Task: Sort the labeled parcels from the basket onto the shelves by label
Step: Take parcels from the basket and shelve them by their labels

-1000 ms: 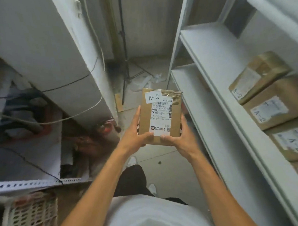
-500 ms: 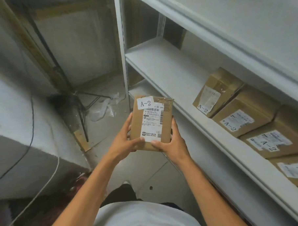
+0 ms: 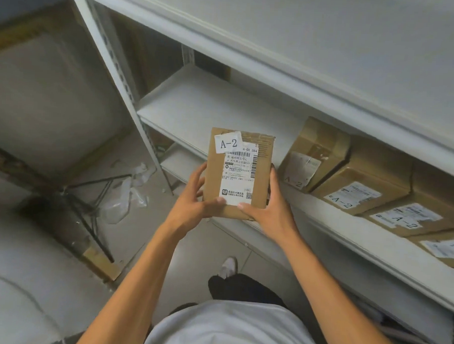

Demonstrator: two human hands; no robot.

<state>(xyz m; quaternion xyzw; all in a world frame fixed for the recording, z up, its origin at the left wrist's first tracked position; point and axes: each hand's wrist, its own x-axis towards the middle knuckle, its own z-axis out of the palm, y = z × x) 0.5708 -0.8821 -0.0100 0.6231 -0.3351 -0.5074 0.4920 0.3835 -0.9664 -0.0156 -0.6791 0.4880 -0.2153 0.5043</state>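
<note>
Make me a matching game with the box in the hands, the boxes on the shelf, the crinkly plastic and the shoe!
Things:
1. held parcel
2. shelved parcels
3. clear plastic wrap
4. white shoe

Places:
a. on the floor, left of the shelf post
b. between the left hand and the right hand
c. on the floor, below the held box
d. in a row on the middle shelf board, at the right

Pairs: 1-b, 2-d, 3-a, 4-c
</note>
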